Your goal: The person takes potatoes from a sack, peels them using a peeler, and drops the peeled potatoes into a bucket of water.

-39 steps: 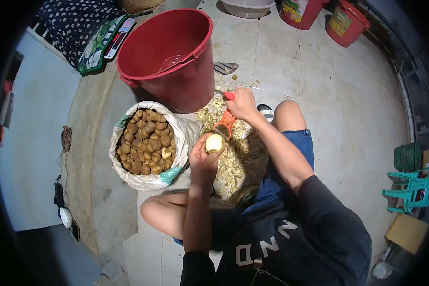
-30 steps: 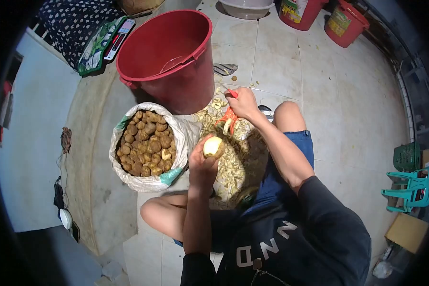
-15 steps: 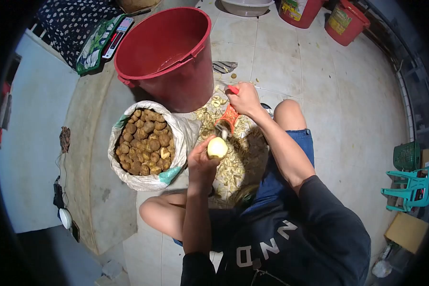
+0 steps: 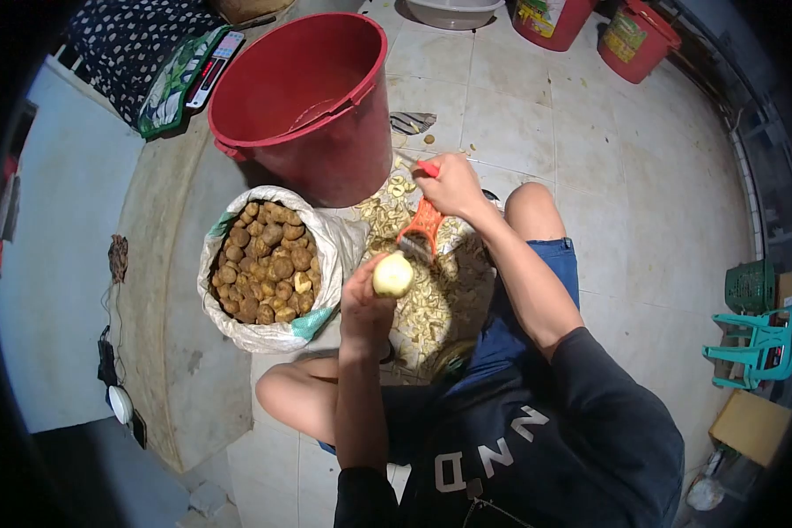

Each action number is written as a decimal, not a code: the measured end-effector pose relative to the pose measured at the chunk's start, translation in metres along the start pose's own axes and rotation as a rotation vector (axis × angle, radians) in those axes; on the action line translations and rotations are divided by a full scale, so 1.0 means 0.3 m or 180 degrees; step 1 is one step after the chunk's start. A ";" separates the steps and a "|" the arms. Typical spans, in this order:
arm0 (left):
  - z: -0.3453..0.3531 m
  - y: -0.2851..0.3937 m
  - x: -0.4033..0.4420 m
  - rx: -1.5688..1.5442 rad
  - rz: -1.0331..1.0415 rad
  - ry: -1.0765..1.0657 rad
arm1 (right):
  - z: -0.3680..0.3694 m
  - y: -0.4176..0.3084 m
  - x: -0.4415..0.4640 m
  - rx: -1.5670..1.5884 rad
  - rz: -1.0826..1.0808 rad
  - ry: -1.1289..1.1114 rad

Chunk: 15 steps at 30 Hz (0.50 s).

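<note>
My left hand [image 4: 366, 295] is closed round a pale, mostly peeled potato [image 4: 393, 275] between my knees. My right hand [image 4: 451, 187] grips an orange peeler [image 4: 423, 225] whose head is just above the potato, with a small gap between them. A red-handled knife [image 4: 428, 168] also sticks out of the same fist. Peelings [image 4: 427, 321] cover the floor below my hands. To the left, an open white sack [image 4: 333, 251] holds several unpeeled brown potatoes [image 4: 271, 264].
A large red bucket [image 4: 343, 145] stands beyond the sack. Farther back are a grey basin [image 4: 453, 13] and two smaller red buckets [image 4: 635, 44]. A scale [image 4: 216, 70] lies at upper left. Turquoise stools [image 4: 752, 348] and a cardboard box [image 4: 751, 427] are at right.
The peeler has moved over the potato and back up off it. The potato has turned in my left hand and shows more pale surface. A strip of peel has left the peeler.
</note>
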State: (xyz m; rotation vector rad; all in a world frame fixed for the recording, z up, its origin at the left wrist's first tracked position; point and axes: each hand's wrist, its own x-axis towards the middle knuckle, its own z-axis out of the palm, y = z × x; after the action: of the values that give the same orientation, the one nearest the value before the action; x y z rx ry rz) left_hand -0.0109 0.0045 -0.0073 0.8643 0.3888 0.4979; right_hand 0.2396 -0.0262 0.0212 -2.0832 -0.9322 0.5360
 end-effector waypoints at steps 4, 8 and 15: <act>0.040 0.023 0.020 0.0128 0.0191 0.0207 | -0.022 -0.163 -0.125 -0.0909 -0.1856 0.1120; 0.037 0.018 0.015 -0.0427 -0.0002 0.0142 | 0.008 -0.001 0.013 0.0046 -0.0130 0.0142; 0.054 0.020 0.004 -0.0407 0.0109 0.0095 | 0.010 -0.010 -0.016 -0.0261 -0.0807 0.0601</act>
State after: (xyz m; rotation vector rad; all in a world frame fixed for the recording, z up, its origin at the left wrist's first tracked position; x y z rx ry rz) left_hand -0.0030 -0.0016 0.0070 0.7416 0.3660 0.5619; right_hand 0.2333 -0.0272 0.0219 -2.0073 -1.1002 0.1687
